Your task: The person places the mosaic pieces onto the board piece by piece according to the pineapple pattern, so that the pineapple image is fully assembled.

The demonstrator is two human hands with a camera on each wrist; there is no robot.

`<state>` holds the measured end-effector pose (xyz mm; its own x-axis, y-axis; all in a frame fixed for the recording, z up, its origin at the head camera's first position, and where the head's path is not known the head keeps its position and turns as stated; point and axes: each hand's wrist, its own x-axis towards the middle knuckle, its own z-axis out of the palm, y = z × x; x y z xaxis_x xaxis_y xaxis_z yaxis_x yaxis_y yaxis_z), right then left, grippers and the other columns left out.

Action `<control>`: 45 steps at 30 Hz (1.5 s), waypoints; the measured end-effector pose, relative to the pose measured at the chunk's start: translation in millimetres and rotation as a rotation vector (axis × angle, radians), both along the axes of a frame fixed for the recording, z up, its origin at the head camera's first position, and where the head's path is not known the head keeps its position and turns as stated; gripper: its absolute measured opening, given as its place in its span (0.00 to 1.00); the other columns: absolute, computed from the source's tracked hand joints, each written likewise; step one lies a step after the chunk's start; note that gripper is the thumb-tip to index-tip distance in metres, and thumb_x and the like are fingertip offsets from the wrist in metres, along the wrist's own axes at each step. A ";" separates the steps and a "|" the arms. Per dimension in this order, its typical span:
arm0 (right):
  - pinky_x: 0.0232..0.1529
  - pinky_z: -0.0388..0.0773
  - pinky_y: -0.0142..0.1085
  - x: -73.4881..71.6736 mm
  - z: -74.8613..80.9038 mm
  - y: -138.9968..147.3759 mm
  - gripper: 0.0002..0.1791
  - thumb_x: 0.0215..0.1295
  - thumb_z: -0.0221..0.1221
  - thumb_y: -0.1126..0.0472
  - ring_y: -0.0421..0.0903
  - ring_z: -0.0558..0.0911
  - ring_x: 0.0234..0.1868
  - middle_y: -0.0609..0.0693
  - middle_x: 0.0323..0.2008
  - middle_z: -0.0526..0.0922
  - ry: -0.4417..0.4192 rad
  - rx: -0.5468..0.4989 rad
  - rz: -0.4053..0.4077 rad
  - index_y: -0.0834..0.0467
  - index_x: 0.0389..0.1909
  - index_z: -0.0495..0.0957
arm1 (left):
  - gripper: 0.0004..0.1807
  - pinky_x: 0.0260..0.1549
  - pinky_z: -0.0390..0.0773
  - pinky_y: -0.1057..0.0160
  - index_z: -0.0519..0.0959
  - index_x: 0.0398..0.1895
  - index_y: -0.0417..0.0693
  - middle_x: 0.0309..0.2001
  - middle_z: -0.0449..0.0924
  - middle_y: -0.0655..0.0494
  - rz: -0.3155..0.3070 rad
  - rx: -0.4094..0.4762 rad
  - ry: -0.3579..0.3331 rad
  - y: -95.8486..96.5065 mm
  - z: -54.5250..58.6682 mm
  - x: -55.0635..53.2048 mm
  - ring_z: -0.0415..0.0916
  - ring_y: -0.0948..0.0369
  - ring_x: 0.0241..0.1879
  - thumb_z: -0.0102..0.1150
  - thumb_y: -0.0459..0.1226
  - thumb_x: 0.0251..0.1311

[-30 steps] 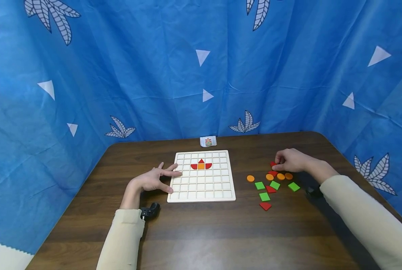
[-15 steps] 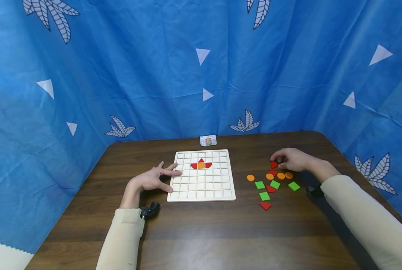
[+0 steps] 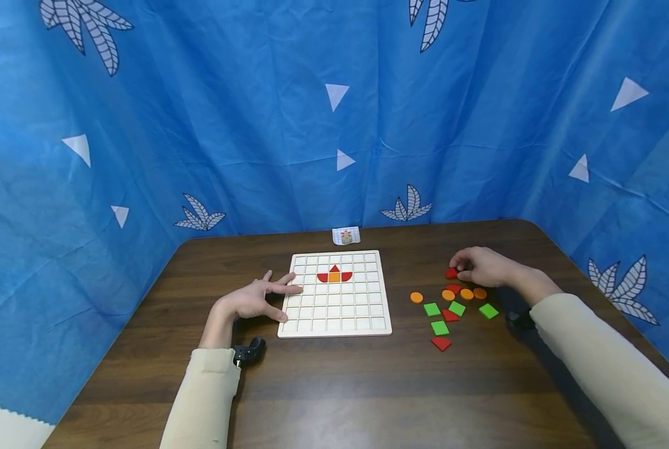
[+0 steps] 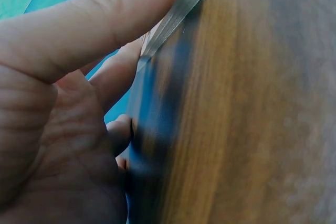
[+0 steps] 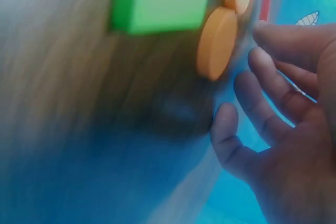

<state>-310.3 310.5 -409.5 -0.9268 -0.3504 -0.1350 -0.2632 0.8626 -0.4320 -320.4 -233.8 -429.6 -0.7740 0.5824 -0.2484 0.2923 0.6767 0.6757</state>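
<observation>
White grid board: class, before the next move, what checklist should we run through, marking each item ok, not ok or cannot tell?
1. Left hand touching the grid board's left edge: ok.
2. Right hand at a red piece: ok, fingertips beside it.
3. Red piece lifted clear of the table: cannot tell.
4. Orange square between two red quarter-circles, below the red triangle: ok.
5. Picture card uncovered: ok, beyond the board.
6. Loose green squares off the board: ok.

Table (image 3: 340, 386) — wood-grained, soft sheen; backdrop (image 3: 289, 118) — creased cloth; board (image 3: 341, 310) smooth, matt.
</observation>
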 end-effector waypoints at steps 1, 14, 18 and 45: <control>0.45 0.82 0.44 -0.7 0.1 -2.5 0.12 0.72 0.61 0.65 0.46 0.78 0.39 0.54 0.43 0.83 0.004 -0.006 -0.004 0.63 0.53 0.81 | 0.38 0.70 0.32 0.20 0.76 0.71 0.63 0.84 0.49 0.54 -0.001 0.001 0.001 -0.2 -0.1 -0.1 0.20 0.36 0.81 0.77 0.45 0.54; 0.40 0.77 0.37 -12.6 13.5 -66.9 0.12 0.67 0.64 0.63 0.47 0.76 0.37 0.51 0.37 0.81 0.035 -0.074 -0.004 0.60 0.50 0.82 | 0.38 0.70 0.32 0.21 0.76 0.71 0.62 0.84 0.49 0.54 -0.005 0.009 0.010 0.2 -0.2 1.1 0.20 0.35 0.81 0.77 0.45 0.54; 0.42 0.76 0.38 -14.6 16.4 -89.5 0.11 0.66 0.66 0.61 0.46 0.76 0.36 0.49 0.36 0.82 0.070 -0.071 0.029 0.58 0.48 0.83 | 0.38 0.70 0.32 0.21 0.76 0.71 0.63 0.84 0.49 0.54 -0.003 0.009 0.010 1.0 -1.6 1.0 0.20 0.35 0.82 0.77 0.45 0.54; 0.40 0.75 0.35 -18.7 1.7 -232.0 0.12 0.63 0.66 0.61 0.45 0.76 0.39 0.47 0.34 0.81 0.048 -0.155 0.120 0.57 0.47 0.85 | 0.37 0.69 0.31 0.20 0.77 0.70 0.66 0.84 0.49 0.54 0.006 -0.002 0.001 0.0 -2.2 -0.9 0.20 0.35 0.81 0.77 0.46 0.53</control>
<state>-328.9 78.5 -407.8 -0.8813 -0.4718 -0.0278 -0.3832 0.7479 -0.5421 -321.3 -233.7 -431.8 -0.7780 0.5770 -0.2487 0.2884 0.6796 0.6745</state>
